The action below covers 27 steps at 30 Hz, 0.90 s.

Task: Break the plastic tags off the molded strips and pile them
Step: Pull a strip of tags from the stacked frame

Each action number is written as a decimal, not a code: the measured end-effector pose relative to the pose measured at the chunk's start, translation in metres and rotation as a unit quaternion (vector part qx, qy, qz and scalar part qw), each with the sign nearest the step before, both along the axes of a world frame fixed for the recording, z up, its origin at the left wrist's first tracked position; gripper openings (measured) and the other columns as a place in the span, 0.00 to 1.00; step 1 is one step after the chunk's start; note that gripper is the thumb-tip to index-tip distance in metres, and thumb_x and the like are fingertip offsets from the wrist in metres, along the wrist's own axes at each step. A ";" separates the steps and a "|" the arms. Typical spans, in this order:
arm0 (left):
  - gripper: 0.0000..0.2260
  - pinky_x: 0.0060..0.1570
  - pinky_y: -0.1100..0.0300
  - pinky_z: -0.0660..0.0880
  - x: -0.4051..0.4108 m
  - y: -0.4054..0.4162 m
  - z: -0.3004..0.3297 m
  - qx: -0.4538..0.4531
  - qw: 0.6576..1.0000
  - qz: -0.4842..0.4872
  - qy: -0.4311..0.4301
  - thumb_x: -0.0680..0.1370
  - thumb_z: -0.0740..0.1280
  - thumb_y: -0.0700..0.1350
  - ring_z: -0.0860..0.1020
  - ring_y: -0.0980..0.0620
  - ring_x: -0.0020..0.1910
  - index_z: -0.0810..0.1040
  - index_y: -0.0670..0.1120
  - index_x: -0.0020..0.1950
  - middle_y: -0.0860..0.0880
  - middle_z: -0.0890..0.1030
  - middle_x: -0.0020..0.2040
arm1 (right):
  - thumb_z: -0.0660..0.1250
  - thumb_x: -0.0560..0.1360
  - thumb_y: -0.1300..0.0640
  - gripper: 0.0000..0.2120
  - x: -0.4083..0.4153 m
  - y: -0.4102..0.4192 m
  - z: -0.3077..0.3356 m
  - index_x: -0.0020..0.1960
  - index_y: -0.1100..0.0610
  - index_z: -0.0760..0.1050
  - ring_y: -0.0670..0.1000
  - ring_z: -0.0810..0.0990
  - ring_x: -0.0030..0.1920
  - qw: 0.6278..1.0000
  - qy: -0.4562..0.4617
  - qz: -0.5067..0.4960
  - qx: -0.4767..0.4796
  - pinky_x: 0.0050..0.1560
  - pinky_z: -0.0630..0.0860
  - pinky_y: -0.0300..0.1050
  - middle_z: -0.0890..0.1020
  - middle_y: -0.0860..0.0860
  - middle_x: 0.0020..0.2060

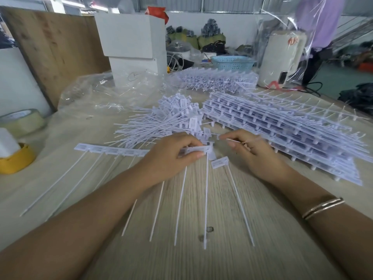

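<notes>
- White molded plastic strip (113, 149) w/ rectangular tag heads in a row lies across the pale wood-grain table (201, 263); its long thin tails fan toward us over the tabletop.
- Our left hand (171, 158) grips the strip's right end, fingers curled over it, thumb pressed along the front of the end tag.
- Our right hand (252, 150) is curled too, thumb & forefinger pinching a small white bit just right of the strip's end; what exactly it holds is too blurred to tell.
- One loose white tag w/ a long tail (220, 162) sits between the two hands, head tilted, tail running toward us; we can't tell if either hand touches it.
- Heap of separated white tags (167, 122) lies just beyond the hands, heads mostly to the right, tails pointing left.
- Stack of unbroken white molded strips (282, 126) sits to the right of the heap, layered, reaching past our right hand.
- Another bundle of white strips (214, 79) lies farther back, near a light blue perforated plastic basket (232, 62).
- Crumpled clear plastic bag (105, 91) lies back left, in front of a white box (131, 37).
- Left edge: a roll of clear packing tape (22, 122) & a roll of yellow tape (16, 158).
- Thin metal bangles (323, 208) on our right wrist.
</notes>
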State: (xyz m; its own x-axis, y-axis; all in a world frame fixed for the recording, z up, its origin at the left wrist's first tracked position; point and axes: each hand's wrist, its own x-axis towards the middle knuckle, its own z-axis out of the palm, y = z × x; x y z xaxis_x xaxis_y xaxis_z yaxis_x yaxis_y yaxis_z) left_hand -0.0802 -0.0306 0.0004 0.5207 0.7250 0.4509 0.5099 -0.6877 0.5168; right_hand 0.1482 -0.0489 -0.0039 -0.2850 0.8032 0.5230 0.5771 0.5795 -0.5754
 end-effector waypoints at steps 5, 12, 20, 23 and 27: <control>0.09 0.44 0.67 0.69 0.002 -0.002 -0.002 0.004 1.000 0.024 -0.002 0.75 0.69 0.45 0.74 0.59 0.45 0.77 0.50 0.54 0.54 0.77 0.46 | 0.63 0.74 0.71 0.20 -0.003 0.002 -0.006 0.62 0.55 0.73 0.48 0.74 0.46 0.993 -0.096 0.061 0.021 0.54 0.71 0.46 0.74 0.53 0.44; 0.14 0.45 0.70 0.68 0.001 -0.002 -0.002 -0.061 0.997 0.039 0.000 0.74 0.64 0.37 0.73 0.61 0.49 0.72 0.55 0.53 0.55 0.75 0.50 | 0.59 0.66 0.83 0.25 0.002 0.005 -0.005 0.58 0.67 0.78 0.40 0.71 0.48 0.988 -0.135 0.076 0.012 0.52 0.63 0.30 0.72 0.40 0.45; 0.15 0.48 0.79 0.63 0.013 -0.010 -0.006 -0.017 0.999 0.042 -0.019 0.75 0.64 0.36 0.68 0.64 0.52 0.71 0.46 0.61 0.53 0.70 0.56 | 0.60 0.69 0.66 0.24 -0.004 -0.002 0.000 0.64 0.52 0.73 0.42 0.73 0.51 0.991 -0.107 0.021 0.071 0.53 0.72 0.53 0.76 0.48 0.50; 0.17 0.50 0.70 0.67 0.018 -0.014 -0.005 -0.002 1.000 0.027 -0.017 0.74 0.65 0.37 0.70 0.60 0.52 0.71 0.46 0.62 0.52 0.70 0.57 | 0.71 0.71 0.56 0.22 -0.014 -0.002 -0.003 0.64 0.51 0.74 0.49 0.79 0.46 0.971 -0.178 0.041 0.155 0.47 0.73 0.54 0.80 0.48 0.48; 0.14 0.49 0.76 0.68 0.014 -0.012 -0.002 -0.061 0.998 0.026 -0.020 0.77 0.65 0.46 0.74 0.66 0.49 0.72 0.53 0.62 0.60 0.76 0.53 | 0.69 0.73 0.55 0.12 -0.012 0.002 -0.002 0.56 0.54 0.81 0.53 0.81 0.39 0.963 -0.147 0.026 0.226 0.39 0.75 0.54 0.83 0.50 0.42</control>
State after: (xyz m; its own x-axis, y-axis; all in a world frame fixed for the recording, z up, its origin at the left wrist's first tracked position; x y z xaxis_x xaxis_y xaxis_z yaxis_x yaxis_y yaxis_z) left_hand -0.0665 -0.0426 -0.0013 0.4640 0.8014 0.3774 0.5205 -0.5914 0.6159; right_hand 0.1360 -0.0467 -0.0059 -0.5079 0.4935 0.7060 0.6394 0.7652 -0.0749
